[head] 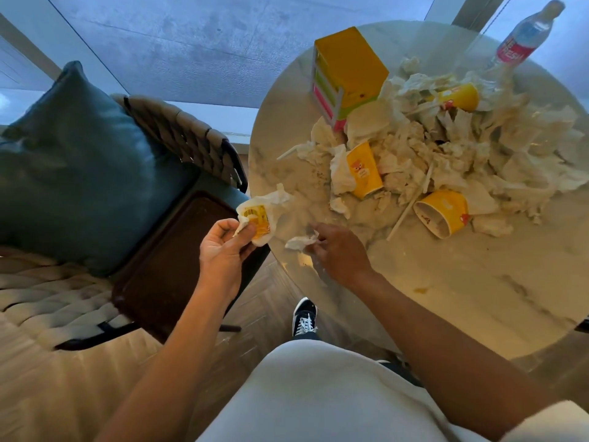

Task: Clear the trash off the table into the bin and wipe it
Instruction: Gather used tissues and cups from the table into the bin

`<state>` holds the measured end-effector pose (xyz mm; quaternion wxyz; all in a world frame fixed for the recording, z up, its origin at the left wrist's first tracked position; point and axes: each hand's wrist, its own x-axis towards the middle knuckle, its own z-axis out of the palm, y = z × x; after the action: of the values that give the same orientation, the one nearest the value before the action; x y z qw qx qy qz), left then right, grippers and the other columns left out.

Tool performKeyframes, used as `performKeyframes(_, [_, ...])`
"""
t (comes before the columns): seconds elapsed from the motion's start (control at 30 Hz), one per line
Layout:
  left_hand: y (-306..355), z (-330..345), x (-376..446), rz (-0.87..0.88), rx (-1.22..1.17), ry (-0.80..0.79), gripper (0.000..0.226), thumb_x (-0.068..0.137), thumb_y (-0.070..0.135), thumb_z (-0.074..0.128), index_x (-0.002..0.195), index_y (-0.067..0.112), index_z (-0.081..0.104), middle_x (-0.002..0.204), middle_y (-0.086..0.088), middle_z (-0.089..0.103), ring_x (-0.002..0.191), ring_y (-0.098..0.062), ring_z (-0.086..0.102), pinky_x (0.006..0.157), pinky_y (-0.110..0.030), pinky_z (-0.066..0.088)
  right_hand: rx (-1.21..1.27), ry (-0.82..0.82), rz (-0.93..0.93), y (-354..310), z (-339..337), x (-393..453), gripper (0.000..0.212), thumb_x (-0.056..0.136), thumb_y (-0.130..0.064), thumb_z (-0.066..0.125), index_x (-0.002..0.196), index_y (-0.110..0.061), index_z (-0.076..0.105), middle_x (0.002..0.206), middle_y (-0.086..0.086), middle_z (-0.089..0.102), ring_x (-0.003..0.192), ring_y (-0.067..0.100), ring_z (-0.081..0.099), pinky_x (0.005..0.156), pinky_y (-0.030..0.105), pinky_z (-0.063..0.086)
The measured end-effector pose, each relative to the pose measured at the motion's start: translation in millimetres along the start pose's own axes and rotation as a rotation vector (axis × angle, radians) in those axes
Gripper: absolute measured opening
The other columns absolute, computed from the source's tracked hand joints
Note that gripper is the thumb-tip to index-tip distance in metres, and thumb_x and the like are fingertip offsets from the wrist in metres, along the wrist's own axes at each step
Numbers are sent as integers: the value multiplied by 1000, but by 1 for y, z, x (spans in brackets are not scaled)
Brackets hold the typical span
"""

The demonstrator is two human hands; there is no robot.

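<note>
While the left hand (223, 247) grips a wrapper (258, 218), the right hand (338, 250) pinches a napkin (299, 242).

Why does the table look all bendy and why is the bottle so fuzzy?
Head view: the wide-angle lens curves the round table and stretches things near the edges; the water bottle at the top right corner looks smeared and blurry; dim, warm light leaves the right hand darker than the left hand; the tissue pile looks soft, without crisp detail.
</note>
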<state>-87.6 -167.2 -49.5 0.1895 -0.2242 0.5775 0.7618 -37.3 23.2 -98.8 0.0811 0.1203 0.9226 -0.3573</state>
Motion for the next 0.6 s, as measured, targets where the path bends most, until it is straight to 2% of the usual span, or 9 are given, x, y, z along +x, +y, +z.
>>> performKeyframes(0.17, [-7, 3, -8, -1, 31, -30, 11, 86, 6, 64, 91, 13, 57, 90, 0, 74, 90, -17, 71, 69, -24, 57, -102, 5, 16, 0, 8, 7, 20, 86, -21, 66, 102, -11, 71, 96, 9, 64, 97, 28, 56, 68, 29, 35])
performKeyframes(0.23, [-9, 5, -11, 1, 54, -30, 15, 85, 6, 65, 95, 14, 57, 93, -1, 74, 92, -18, 71, 70, -25, 58, -87, 20, 20, 3, 10, 5, 16, 86, -18, 65, 98, -8, 71, 94, 11, 62, 96, 29, 56, 67, 31, 38])
performKeyframes(0.3, [-13, 8, -14, 1, 91, -37, 21, 84, 7, 66, 102, 14, 56, 95, -1, 74, 93, -19, 71, 76, -29, 59, -30, 50, 32, 6, 7, -2, 12, 86, -16, 63, 91, -6, 68, 92, 13, 60, 92, 31, 55, 67, 34, 40])
performKeyframes(0.37, [-18, 14, -18, -12, 145, -62, 26, 83, 9, 68, 106, 14, 56, 97, -2, 74, 94, -20, 70, 85, -35, 57, 81, 103, 79, 15, -3, -14, 12, 87, -16, 60, 82, -6, 63, 85, 11, 58, 84, 28, 54, 64, 33, 33])
performKeyframes(0.43, [-24, 23, -24, -32, 192, -101, 29, 83, 10, 69, 109, 11, 57, 98, -4, 74, 97, -24, 69, 90, -41, 53, 198, 175, 162, 29, -18, -32, 12, 89, -18, 60, 82, -9, 63, 83, 6, 58, 78, 20, 51, 64, 30, 29])
performKeyframes(0.6, [-47, 52, -51, -99, 269, -214, 36, 70, 18, 73, 104, 14, 61, 101, -6, 73, 96, -24, 68, 87, -38, 54, 405, 371, 368, 82, -61, -101, 9, 88, -19, 66, 88, -10, 67, 80, 2, 60, 70, 13, 51, 59, 21, 32])
